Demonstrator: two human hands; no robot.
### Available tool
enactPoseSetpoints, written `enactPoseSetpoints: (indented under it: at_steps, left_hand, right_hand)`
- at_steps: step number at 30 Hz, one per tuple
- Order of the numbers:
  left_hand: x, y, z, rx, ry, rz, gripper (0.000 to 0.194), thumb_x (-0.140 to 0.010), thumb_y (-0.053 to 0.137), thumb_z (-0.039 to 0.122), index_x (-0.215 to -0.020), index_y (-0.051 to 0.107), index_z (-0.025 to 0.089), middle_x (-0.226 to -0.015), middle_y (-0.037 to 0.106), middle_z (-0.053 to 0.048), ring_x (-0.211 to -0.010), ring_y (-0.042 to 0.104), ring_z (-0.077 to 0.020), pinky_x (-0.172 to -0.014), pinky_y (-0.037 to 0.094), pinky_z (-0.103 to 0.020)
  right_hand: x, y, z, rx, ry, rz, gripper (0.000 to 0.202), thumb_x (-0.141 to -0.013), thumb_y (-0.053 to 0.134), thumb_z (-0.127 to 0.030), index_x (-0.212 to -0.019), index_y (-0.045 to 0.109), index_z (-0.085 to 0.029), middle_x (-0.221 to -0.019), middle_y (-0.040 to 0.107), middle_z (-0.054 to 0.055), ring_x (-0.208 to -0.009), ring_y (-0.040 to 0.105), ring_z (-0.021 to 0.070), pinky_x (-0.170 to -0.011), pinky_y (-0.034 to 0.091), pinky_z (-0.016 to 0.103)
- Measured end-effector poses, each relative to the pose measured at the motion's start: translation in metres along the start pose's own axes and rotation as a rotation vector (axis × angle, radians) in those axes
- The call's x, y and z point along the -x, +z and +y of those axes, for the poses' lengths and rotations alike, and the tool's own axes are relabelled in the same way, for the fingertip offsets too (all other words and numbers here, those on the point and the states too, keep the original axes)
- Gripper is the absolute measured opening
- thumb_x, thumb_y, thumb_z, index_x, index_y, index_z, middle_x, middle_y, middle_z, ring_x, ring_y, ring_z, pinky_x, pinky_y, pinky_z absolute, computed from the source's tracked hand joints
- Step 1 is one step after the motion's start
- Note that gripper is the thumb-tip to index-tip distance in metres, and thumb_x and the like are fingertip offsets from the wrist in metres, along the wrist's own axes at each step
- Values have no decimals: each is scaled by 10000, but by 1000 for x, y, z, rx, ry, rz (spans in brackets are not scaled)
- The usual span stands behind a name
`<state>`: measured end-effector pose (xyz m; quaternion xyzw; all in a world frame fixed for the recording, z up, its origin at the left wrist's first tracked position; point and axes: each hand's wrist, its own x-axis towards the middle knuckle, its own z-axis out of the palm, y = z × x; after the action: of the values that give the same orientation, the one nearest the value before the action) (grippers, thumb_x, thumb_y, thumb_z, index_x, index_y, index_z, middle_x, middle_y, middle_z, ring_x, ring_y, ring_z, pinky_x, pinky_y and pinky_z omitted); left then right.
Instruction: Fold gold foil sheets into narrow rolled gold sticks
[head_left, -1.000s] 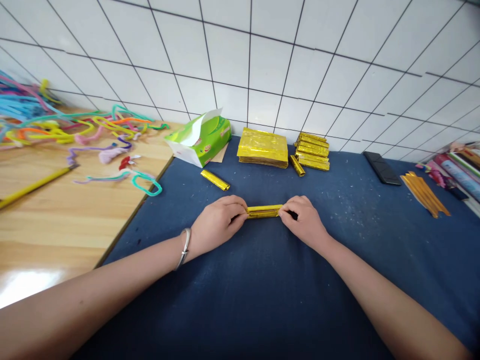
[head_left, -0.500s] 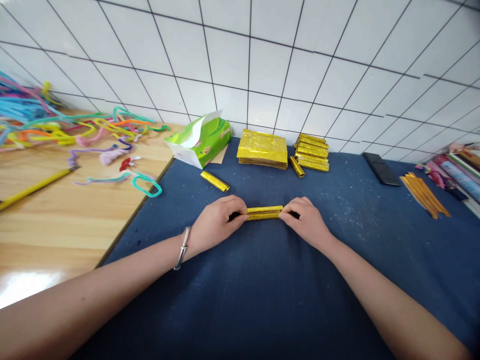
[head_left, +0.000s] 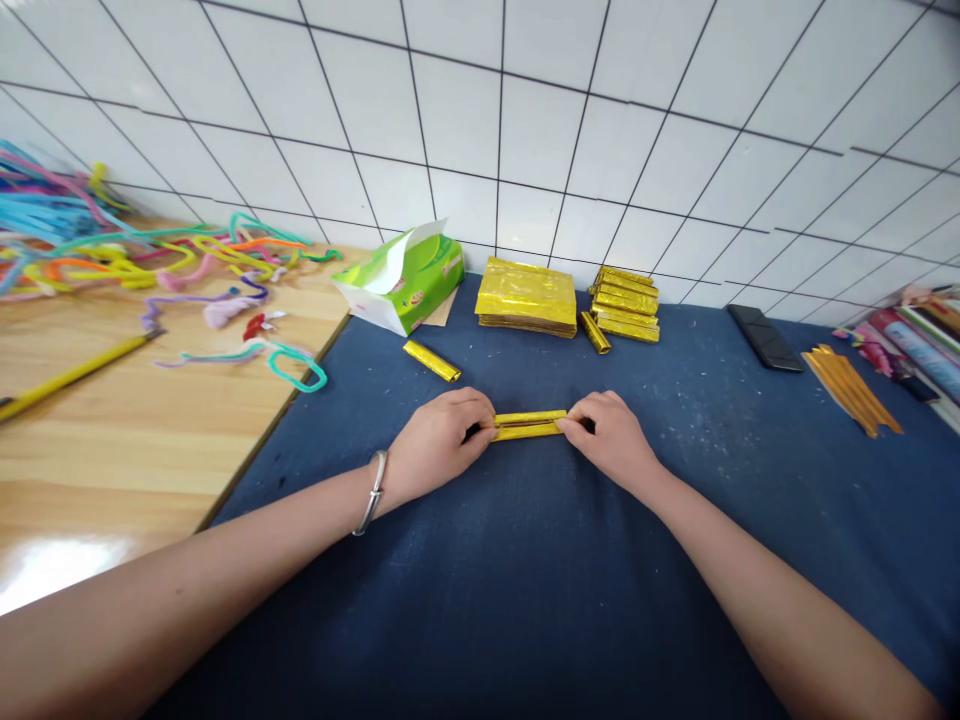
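A gold foil strip (head_left: 529, 432), rolled or folded along both long edges, lies low over the dark blue cloth. My left hand (head_left: 444, 440) pinches its left end, and my right hand (head_left: 611, 435) pinches its right end. Behind my left hand lies a single gold roll (head_left: 431, 361). A stack of flat gold sheets (head_left: 526, 296) stands near the wall. Right of the stack, several gold rolls (head_left: 624, 302) are piled, with one short roll (head_left: 595, 333) leaning out at an angle.
A green tissue pack (head_left: 409, 280) stands left of the stack. Colourful pipe cleaners (head_left: 112, 255) and a yellow pencil (head_left: 75, 375) lie on the wooden board (head_left: 150, 450). At the right are a black phone (head_left: 763, 338), brown-gold strips (head_left: 851, 388) and books (head_left: 919, 345).
The front edge of the gold strip has tilted slightly and looks brighter. Both hands keep their pinch at its ends, almost in the same place.
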<state>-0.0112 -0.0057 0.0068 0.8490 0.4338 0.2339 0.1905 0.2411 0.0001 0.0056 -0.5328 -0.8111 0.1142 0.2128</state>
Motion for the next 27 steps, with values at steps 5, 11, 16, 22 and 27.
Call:
enactPoseSetpoints:
  at_steps: [5, 11, 16, 22, 27]
  left_hand:
    - [0, -1, 2, -10, 15, -1, 95, -838, 493, 174, -826, 587, 171, -909, 600, -31, -847, 557, -144, -804, 470, -296]
    - [0, 0, 2, -61, 66, 16, 97, -869, 468, 178, -868, 564, 173, -912, 578, -36, -847, 544, -146, -788, 470, -291]
    - [5, -3, 4, -253, 233, -80, 246, -902, 368, 123, -983, 596, 166, -998, 592, -73, -943, 526, -179, -858, 453, -329]
    - [6, -13, 7, -312, 287, -140, 258, -919, 417, 295, -1046, 600, 166, -1009, 601, -82, -945, 536, -192, -875, 457, -345]
    - [4, -12, 6, -372, 310, -142, 255, -927, 379, 214, -1009, 614, 161, -973, 612, -80, -927, 541, -180, -858, 462, -331]
  right_hand:
    - [0, 0, 0, 28, -3, 5, 224, -798, 594, -290, -603, 515, -212, -646, 565, -4, -669, 474, 158, -648, 362, 300]
    - [4, -1, -1, 58, -50, 77, 159, -800, 606, -289, -700, 508, -213, -745, 560, 21, -747, 487, 182, -680, 388, 316]
    - [6, -3, -2, 141, -331, 29, 145, -891, 460, -182, -908, 601, -213, -990, 610, 63, -942, 498, 210, -809, 390, 368]
    - [4, -12, 4, 139, -440, -96, 202, -895, 473, -255, -1034, 614, -214, -1044, 636, 61, -1002, 507, 220, -824, 405, 385]
    - [3, -14, 5, 196, -484, -104, 228, -913, 430, -223, -1037, 620, -200, -1031, 642, 76, -983, 523, 211, -813, 407, 377]
